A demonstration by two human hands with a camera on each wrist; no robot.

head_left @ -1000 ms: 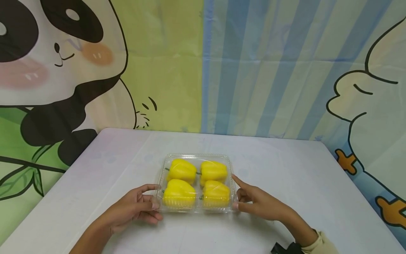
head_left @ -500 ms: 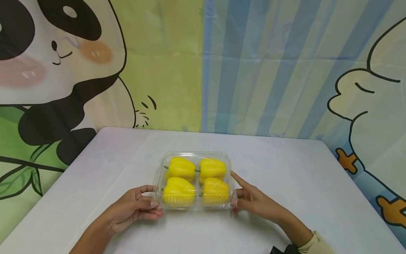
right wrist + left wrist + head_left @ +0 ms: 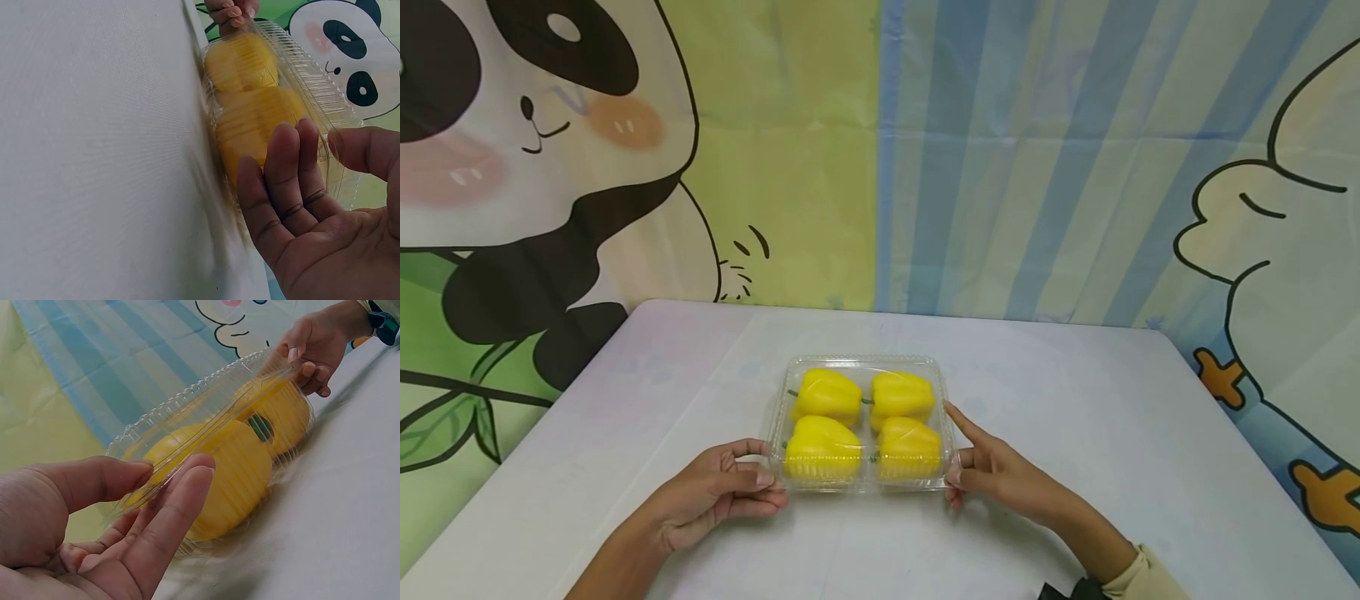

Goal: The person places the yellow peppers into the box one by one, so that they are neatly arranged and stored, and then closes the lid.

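Observation:
A clear plastic clamshell box [image 3: 865,362] is in front of me in the head view, its lid down over several yellow bell peppers [image 3: 823,446] with green stems. My left hand [image 3: 718,493] pinches the box's rim at its left side, thumb above and fingers below, as the left wrist view shows closely. At the opposite side, my right hand [image 3: 1003,477] holds the rim between thumb and fingers, its index finger stretched along the side edge. Whether the box's bottom touches the table I cannot tell.
The white-covered table [image 3: 1075,392] extends around the box on all sides. Behind it hangs a printed cloth backdrop [image 3: 790,150] with a panda and blue stripes. A dark band [image 3: 1075,588] shows by the right sleeve [image 3: 1146,575].
The box has shifted slightly up and away in the head view, both hands staying on it. My right hand's lower fingers now reach farther under the rim.

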